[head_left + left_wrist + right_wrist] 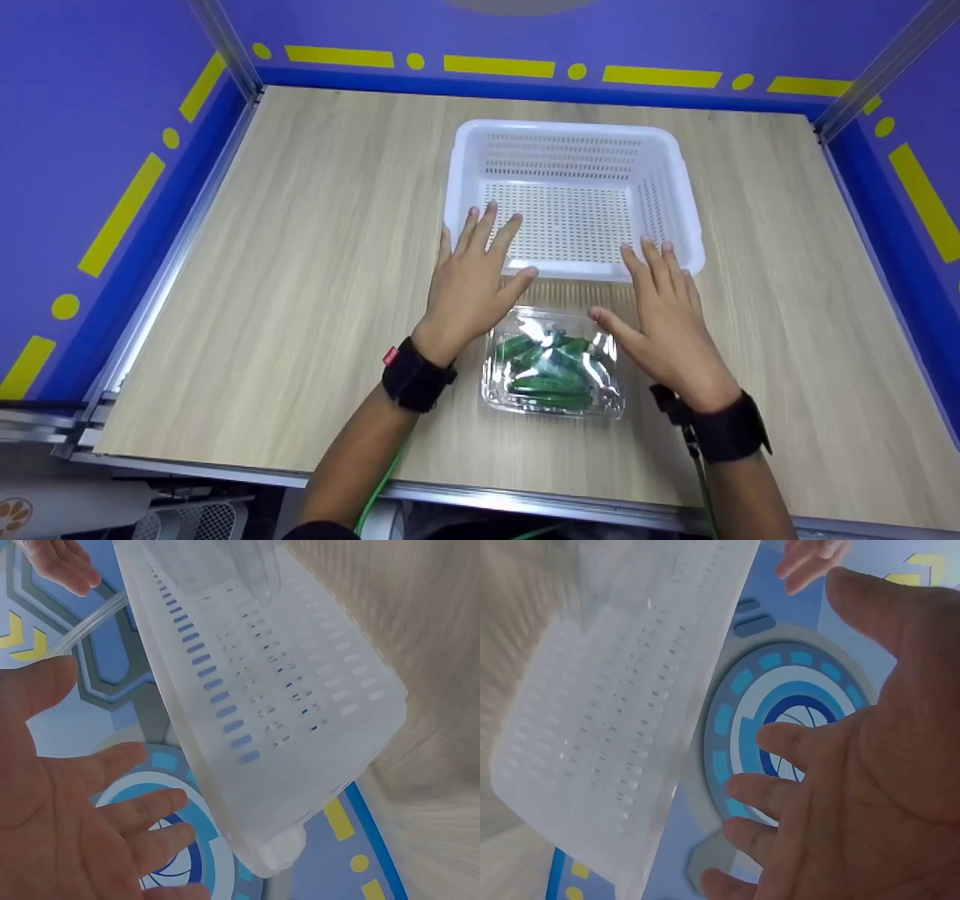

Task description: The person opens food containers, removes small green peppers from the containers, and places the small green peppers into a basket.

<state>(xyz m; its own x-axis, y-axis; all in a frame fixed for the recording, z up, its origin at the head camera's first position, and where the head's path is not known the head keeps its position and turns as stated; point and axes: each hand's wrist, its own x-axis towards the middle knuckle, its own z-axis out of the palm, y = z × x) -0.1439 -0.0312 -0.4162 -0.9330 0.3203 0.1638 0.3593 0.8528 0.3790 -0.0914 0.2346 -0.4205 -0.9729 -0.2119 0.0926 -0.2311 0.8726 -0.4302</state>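
A white plastic basket (574, 268) with slotted walls stands on the wooden tabletop, nothing inside it. Nearer the person lies a clear plastic box (493, 397), closed, with long green vegetables (551, 385) showing through; glare hides their exact kind. My left hand (466, 292) is over the basket's near left corner, fingers spread. My right hand (667, 330) is at the near right corner, fingers straight and thumb out above the box's edge. Both palms show in the wrist views, holding nothing. Whether either hand touches the basket I cannot tell.
The wooden tabletop (315, 262) has blue panels with yellow marks on its left, back and right. A metal rail (480, 496) runs along the front edge. Each wrist wears a black band (420, 377), and a green cable (379, 491) trails by the left forearm.
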